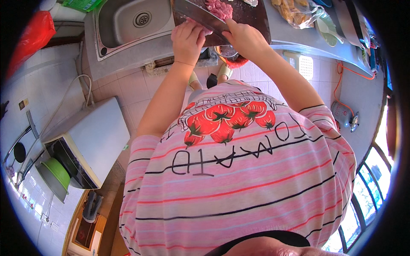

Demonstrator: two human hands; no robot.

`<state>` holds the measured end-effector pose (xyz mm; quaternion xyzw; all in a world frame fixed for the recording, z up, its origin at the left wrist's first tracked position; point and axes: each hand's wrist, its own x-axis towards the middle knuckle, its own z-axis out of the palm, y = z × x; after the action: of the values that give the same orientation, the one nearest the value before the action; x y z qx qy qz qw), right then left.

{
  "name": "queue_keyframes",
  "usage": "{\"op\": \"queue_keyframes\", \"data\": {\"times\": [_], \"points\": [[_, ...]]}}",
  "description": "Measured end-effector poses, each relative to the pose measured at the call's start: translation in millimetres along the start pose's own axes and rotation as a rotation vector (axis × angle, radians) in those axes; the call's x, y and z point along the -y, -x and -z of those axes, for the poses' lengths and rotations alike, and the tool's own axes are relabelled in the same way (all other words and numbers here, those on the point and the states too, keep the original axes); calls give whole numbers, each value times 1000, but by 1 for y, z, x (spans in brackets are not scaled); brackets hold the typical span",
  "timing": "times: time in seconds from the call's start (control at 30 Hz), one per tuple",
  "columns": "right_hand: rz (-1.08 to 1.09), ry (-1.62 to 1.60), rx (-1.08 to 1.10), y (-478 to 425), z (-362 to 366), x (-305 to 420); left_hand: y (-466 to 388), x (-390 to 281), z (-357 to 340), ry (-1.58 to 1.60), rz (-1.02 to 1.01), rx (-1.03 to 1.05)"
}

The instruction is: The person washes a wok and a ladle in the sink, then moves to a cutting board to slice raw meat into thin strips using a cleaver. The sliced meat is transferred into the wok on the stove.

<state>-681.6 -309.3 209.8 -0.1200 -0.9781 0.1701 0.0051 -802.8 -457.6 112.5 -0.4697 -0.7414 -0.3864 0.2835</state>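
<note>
My right hand (245,36) is closed on the handle end of a wide-bladed kitchen knife (205,16), whose blade reaches up and left across a dark cutting board (253,20). My left hand (189,36), with fingers bent, presses on a piece of raw meat (206,30) beside the blade, on the near left part of the board. Beyond the blade lies a pile of cut raw meat (221,9). Some white pieces (251,2) lie at the board's far edge. The knife's handle is mostly hidden by my right hand.
A steel sink (120,32) adjoins the board on the left. Right of the board, a clear plastic bag of brownish food (296,12) and a pale green bowl with a spoon (326,32) stand on the counter. A red-rimmed container (236,61) is below the counter edge.
</note>
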Motion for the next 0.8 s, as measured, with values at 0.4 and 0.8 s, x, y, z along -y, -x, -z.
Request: {"op": "queue_keyframes", "data": {"times": [0.4, 0.8], "points": [[33, 107, 123, -4, 5, 18, -2, -1, -1, -17, 43, 26], [38, 120, 99, 22, 3, 11, -1, -3, 3, -35, 59, 34]]}}
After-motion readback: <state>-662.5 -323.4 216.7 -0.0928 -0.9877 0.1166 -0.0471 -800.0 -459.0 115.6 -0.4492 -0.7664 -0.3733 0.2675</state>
